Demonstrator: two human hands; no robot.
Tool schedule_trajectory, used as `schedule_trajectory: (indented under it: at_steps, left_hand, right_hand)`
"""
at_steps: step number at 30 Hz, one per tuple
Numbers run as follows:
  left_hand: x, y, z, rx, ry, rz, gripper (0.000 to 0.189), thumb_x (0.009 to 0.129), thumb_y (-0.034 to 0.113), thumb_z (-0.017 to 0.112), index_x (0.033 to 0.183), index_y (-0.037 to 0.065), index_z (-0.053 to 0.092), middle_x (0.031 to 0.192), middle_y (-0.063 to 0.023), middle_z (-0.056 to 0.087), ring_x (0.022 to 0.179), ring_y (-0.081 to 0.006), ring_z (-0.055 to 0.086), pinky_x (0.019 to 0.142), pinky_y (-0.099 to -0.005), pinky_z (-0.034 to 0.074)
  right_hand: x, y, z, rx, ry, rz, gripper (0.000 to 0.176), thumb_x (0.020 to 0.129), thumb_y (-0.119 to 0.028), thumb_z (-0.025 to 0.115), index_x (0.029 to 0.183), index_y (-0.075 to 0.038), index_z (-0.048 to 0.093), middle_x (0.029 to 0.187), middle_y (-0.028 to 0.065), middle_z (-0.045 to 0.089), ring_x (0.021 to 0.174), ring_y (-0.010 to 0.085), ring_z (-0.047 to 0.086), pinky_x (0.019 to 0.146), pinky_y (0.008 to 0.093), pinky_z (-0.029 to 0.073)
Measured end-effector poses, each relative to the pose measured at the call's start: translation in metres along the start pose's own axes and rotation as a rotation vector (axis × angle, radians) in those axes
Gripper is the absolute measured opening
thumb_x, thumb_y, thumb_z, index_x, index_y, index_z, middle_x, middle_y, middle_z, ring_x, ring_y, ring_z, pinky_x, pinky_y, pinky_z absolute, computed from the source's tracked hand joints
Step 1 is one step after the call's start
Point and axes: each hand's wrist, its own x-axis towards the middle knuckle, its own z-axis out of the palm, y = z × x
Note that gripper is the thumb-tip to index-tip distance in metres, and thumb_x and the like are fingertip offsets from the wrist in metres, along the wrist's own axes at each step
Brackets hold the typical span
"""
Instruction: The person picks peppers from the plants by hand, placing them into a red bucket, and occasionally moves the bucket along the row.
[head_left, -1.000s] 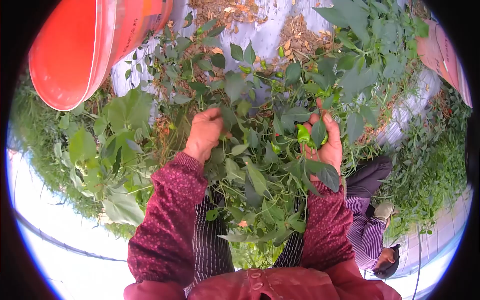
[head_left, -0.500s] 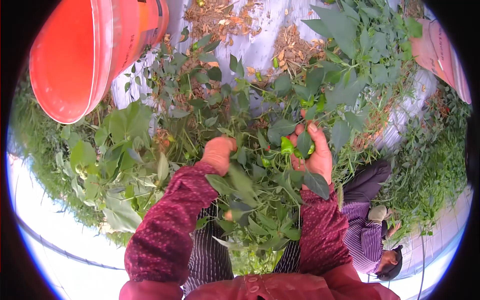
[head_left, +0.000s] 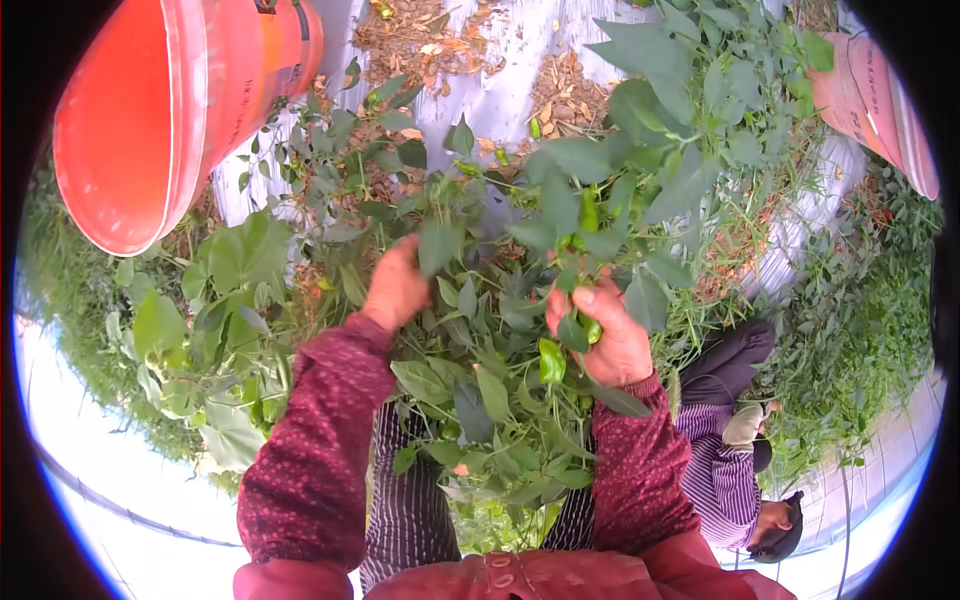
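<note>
My right hand (head_left: pixel 615 338) is closed among the stems of a pepper plant (head_left: pixel 470 300), thumb against fingers. A green pepper (head_left: pixel 592 330) shows within its grip, partly covered by a leaf. Just left of that hand, a second, bright green pepper (head_left: pixel 552 360) points downward. More green peppers (head_left: pixel 588 210) hang on the branch above. My left hand (head_left: pixel 395 285) is in the foliage on the other side, its fingers curled and partly hidden by a leaf; what they hold, if anything, does not show.
A red bucket (head_left: pixel 120 130) lies tipped at the upper left, mouth toward me. Another pinkish container (head_left: pixel 870 110) is at the upper right. Pale plastic sheeting (head_left: pixel 490 60) with dry leaves covers the ground ahead. A person in a striped top (head_left: pixel 720 480) crouches at the right.
My left hand has moved left and a little forward. My right hand has come slightly left and toward me, and the peppers and leaves around it have shifted. The view has moved slightly.
</note>
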Motion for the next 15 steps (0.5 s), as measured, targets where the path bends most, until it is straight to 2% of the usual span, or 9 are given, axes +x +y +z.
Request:
schedule_trajectory:
  at_steps: [1,2,4,6,8,10,12,14,15]
  left_hand:
    - [0.001,0.008,-0.008,0.054,0.094,-0.012,0.037,0.082,0.004,0.052,0.119,0.004,0.053,0.092,-0.0092,0.065,0.06,-0.0178,0.06,0.055,-0.0322,0.049]
    - [0.007,0.014,-0.015,0.106,0.189,-0.023,0.033,0.082,0.005,0.053,0.114,0.003,0.057,0.086,-0.0105,0.066,0.056,-0.0163,0.059,0.053,-0.0312,0.048]
    - [0.018,0.028,-0.017,0.154,0.237,0.053,0.027,0.081,0.007,0.054,0.106,0.002,0.061,0.081,-0.0124,0.065,0.056,-0.0171,0.06,0.054,-0.0318,0.048]
    - [0.032,0.044,-0.019,0.2,0.289,0.133,0.022,0.081,0.01,0.055,0.098,0.0,0.065,0.076,-0.0143,0.065,0.056,-0.018,0.061,0.055,-0.0323,0.048]
    - [0.047,0.059,-0.01,0.231,0.163,0.212,0.017,0.08,0.008,0.058,0.09,-0.004,0.065,0.069,-0.0089,0.062,0.055,-0.0139,0.058,0.053,-0.029,0.047]
    - [0.065,0.043,0.003,0.414,0.129,0.266,0.018,0.079,0.009,0.059,0.089,-0.004,0.066,0.071,-0.0107,0.063,0.057,-0.0146,0.06,0.057,-0.0289,0.048]
    - [0.067,0.043,0.015,0.884,-0.083,0.175,0.024,0.075,0.018,0.059,0.087,-0.002,0.066,0.083,-0.0222,0.065,0.082,-0.0377,0.061,0.075,-0.0368,0.05]
    - [0.063,0.04,0.024,0.902,-0.047,0.284,0.021,0.076,0.015,0.06,0.087,-0.003,0.066,0.078,-0.0203,0.066,0.074,-0.0323,0.065,0.07,-0.0348,0.051]
    - [0.063,0.041,0.025,0.517,-0.049,0.13,0.02,0.076,0.012,0.061,0.086,-0.004,0.065,0.076,-0.0184,0.066,0.069,-0.0282,0.065,0.066,-0.0334,0.052]
  right_hand:
    - [0.0,-0.003,-0.006,-0.012,-0.034,0.064,0.03,0.078,-0.008,0.067,0.103,-0.004,0.049,0.085,0.0095,0.058,0.076,0.0207,0.057,0.076,0.0385,0.047]
    - [0.001,-0.002,-0.006,-0.01,-0.032,0.062,0.03,0.078,-0.008,0.067,0.103,-0.004,0.049,0.085,0.0095,0.058,0.076,0.0207,0.057,0.076,0.0385,0.047]
    - [0.0,0.001,-0.004,-0.103,0.011,0.017,0.062,0.076,-0.024,0.066,0.126,0.003,0.04,0.08,0.0071,0.055,0.067,0.0153,0.05,0.059,0.0274,0.041]
    - [-0.002,-0.002,-0.005,-0.102,0.003,0.022,0.065,0.075,-0.025,0.066,0.127,0.003,0.039,0.08,0.0071,0.054,0.067,0.0151,0.05,0.058,0.0272,0.041]
    - [-0.003,-0.002,-0.008,-0.101,0.0,0.03,0.067,0.075,-0.026,0.067,0.128,0.004,0.038,0.08,0.007,0.054,0.067,0.015,0.05,0.058,0.0271,0.041]
    - [-0.004,0.0,-0.009,-0.088,-0.002,0.033,0.068,0.074,-0.026,0.067,0.128,0.004,0.038,0.079,0.0066,0.053,0.065,0.0144,0.049,0.057,0.027,0.041]
    - [-0.003,0.0,-0.005,-0.087,-0.007,0.047,0.068,0.074,-0.027,0.068,0.127,0.004,0.038,0.079,0.0065,0.052,0.064,0.0141,0.048,0.056,0.0269,0.04]
    - [-0.004,-0.001,-0.006,-0.079,0.005,0.066,0.068,0.074,-0.027,0.068,0.127,0.004,0.038,0.078,0.0065,0.052,0.063,0.0138,0.047,0.056,0.0267,0.04]
    - [-0.004,0.0,-0.006,-0.068,0.011,0.058,0.068,0.074,-0.028,0.068,0.127,0.004,0.038,0.078,0.0064,0.052,0.063,0.0135,0.047,0.055,0.0266,0.039]
